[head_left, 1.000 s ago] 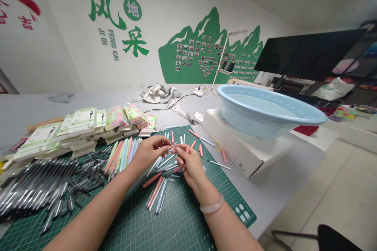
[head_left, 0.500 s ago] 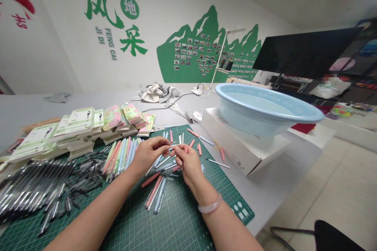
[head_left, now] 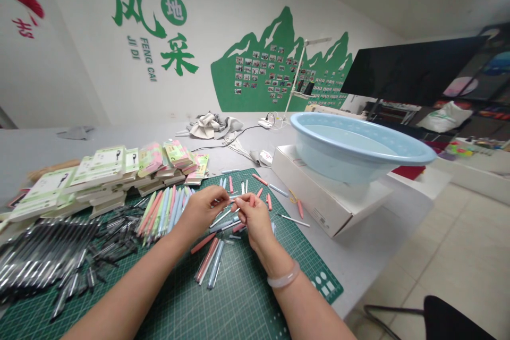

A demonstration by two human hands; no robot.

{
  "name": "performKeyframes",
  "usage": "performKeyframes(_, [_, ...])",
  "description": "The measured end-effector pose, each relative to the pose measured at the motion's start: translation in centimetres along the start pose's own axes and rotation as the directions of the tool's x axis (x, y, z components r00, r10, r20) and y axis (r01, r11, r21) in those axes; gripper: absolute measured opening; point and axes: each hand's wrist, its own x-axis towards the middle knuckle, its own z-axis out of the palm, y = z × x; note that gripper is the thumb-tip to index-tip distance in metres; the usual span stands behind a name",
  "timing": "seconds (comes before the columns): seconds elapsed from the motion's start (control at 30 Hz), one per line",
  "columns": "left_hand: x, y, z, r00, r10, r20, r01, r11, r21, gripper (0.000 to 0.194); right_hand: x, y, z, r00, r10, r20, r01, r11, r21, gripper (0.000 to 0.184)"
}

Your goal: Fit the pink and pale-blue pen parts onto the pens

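Observation:
My left hand (head_left: 210, 206) and my right hand (head_left: 255, 220) meet over the green cutting mat (head_left: 255, 297), thumbs and fingers pinched. Between the fingertips is a thin, pale pen part (head_left: 233, 197), mostly covered by the fingers. A bit of coral colour shows at my right fingers; I cannot tell whether it is held. Beneath and around the hands lie loose pen parts, among them a coral pen cap (head_left: 300, 209), white refills and blue barrels. Nearer me rest a few coral and blue pen barrels (head_left: 215, 264). Left of my left hand is a row of pastel pens (head_left: 161, 212).
Black pens (head_left: 43, 249) and loose black caps (head_left: 115, 231) cover the mat's left side. Behind them are stacked small boxes (head_left: 107, 162). At right, a blue basin (head_left: 338, 156) stands on a white carton (head_left: 319, 196). Cloth (head_left: 211, 126) and a cable lie farther back.
My fingertips have drawn slightly apart, showing more of the thin part between them. The view has shifted a little; the things on the mat lie as before.

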Motion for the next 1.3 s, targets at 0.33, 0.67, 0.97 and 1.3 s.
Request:
performKeyframes(0.33, [0.2,-0.3,-0.8,0.992,0.105,0.076,-0.112,0.99,0.084,0.017,0.0,0.1,-0.2,0.974,0.188,0.123,-0.211,0.956,0.205,0.022])
performKeyframes(0.67, [0.4,1.2,-1.3,0.999,0.022,-0.04,-0.018,0.996,0.086,0.013,0.8,-0.8,-1.1,0.969,0.2,0.143,-0.234,0.928,0.288,0.019])
performKeyframes(0.97, [1.5,1.6,-2.6,0.988,0.151,0.036,-0.155,0.955,0.251,0.017,0.5,-0.7,-1.1,0.956,-0.24,0.169,0.29,0.857,-0.426,0.019])
performKeyframes(1.3, [1.9,2.3,-2.9,0.941,0.266,0.208,-0.335,0.819,0.466,0.018,0.4,-0.6,-0.8,0.944,-0.282,0.168,0.328,0.83,-0.451,0.018])
